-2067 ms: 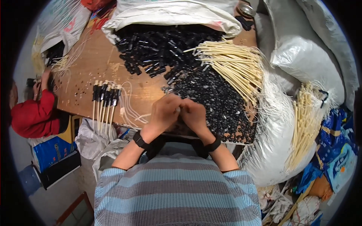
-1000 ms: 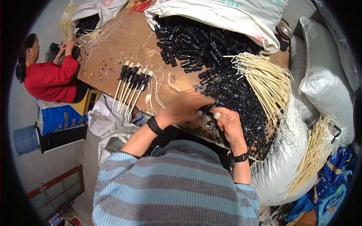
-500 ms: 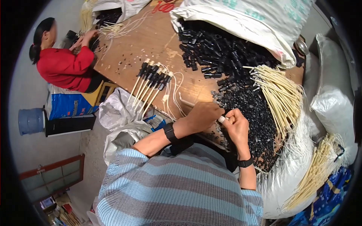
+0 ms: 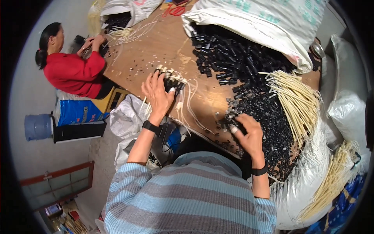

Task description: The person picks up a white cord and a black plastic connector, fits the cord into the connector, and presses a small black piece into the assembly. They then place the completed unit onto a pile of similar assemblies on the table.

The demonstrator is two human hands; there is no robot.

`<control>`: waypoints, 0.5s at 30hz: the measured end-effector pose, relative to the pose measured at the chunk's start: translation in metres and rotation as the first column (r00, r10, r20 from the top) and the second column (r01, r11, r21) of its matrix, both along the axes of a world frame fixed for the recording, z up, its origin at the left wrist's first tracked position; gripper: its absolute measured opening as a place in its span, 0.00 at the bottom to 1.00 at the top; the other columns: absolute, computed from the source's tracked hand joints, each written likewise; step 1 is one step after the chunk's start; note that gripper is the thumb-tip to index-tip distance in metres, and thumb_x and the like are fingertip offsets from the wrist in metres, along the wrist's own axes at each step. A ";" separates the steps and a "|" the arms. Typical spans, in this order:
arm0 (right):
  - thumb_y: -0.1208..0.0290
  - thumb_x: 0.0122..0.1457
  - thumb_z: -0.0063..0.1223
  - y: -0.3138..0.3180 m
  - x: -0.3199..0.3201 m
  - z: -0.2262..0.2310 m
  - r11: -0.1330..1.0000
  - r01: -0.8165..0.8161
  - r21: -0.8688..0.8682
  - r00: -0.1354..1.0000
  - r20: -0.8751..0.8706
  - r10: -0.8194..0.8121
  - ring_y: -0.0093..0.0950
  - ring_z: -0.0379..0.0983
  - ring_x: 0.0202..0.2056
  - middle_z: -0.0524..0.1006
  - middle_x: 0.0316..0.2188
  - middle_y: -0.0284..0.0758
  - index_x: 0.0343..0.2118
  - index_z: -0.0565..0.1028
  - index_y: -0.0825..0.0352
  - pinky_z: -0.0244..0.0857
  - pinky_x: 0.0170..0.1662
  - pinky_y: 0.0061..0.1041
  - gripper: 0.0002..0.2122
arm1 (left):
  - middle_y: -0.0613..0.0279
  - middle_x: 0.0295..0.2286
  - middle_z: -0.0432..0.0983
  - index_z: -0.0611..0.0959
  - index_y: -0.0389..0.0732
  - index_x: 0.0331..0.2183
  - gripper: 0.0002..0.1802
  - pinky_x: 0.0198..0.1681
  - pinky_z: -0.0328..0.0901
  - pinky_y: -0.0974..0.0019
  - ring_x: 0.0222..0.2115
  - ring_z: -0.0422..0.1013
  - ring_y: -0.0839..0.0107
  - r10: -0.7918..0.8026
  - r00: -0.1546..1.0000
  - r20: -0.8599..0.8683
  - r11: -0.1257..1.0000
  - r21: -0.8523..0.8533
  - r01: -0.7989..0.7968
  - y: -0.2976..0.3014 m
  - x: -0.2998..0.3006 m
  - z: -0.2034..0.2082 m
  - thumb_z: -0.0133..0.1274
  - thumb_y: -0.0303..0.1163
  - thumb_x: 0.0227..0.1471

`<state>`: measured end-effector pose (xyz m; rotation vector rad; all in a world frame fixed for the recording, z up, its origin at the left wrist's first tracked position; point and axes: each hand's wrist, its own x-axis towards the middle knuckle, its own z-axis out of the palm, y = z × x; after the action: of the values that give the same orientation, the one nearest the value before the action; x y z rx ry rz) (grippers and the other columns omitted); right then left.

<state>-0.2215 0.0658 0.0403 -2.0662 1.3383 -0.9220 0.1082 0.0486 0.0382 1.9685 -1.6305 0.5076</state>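
Observation:
My left hand lies palm down with fingers spread over a row of black sleeves fitted on pale, thin rods, covering most of the rods. White cords trail from these pieces toward the table's front edge. At the near edge of a heap of small dark clips, my right hand is held low, fingers curved and apart, with nothing visible in them. A white wrap shows on a digit of each hand.
A white woven sack spills black tubular parts across the table. Right of the clips lies a bundle of cream rods. Red scissors lie at the back. A person in red works at the far left.
My hands were together at the front of the table, the right pinching something small. Now they are apart: the left has moved to the row of rods, the right has opened beside the clips.

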 end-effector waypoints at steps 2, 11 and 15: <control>0.74 0.49 0.61 -0.007 -0.022 -0.001 0.981 0.161 0.113 0.982 0.079 -0.170 0.35 0.76 0.31 0.79 0.32 0.40 0.34 0.78 0.70 0.68 0.36 0.27 0.09 | 0.55 0.41 0.75 0.79 0.39 0.39 0.24 0.55 0.53 0.52 0.50 0.64 0.53 -0.245 0.944 -0.222 0.966 0.027 0.257 -0.006 -0.025 0.007 0.57 0.25 0.33; 0.75 0.46 0.60 -0.040 -0.140 -0.005 0.797 0.558 -0.231 0.658 -0.462 -0.594 0.43 0.74 0.27 0.77 0.26 0.42 0.26 0.78 0.64 0.65 0.30 0.37 0.04 | 0.55 0.40 0.75 0.82 0.39 0.40 0.19 0.45 0.66 0.58 0.43 0.69 0.55 -0.723 0.542 -0.429 0.529 0.160 0.833 -0.061 -0.139 -0.012 0.47 0.18 0.43; 0.79 0.44 0.57 -0.041 -0.147 -0.007 0.877 0.479 -0.031 0.779 -0.446 -0.441 0.43 0.73 0.28 0.75 0.24 0.42 0.25 0.75 0.65 0.65 0.30 0.38 0.04 | 0.55 0.28 0.69 0.84 0.40 0.37 0.20 0.39 0.64 0.56 0.36 0.68 0.55 -0.681 0.603 -0.414 0.536 0.278 0.797 -0.063 -0.136 -0.027 0.48 0.15 0.39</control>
<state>-0.3683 0.0244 0.0334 -1.9845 2.1605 -0.5670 -0.0277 -0.0144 0.0114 1.2633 -2.3222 -0.4936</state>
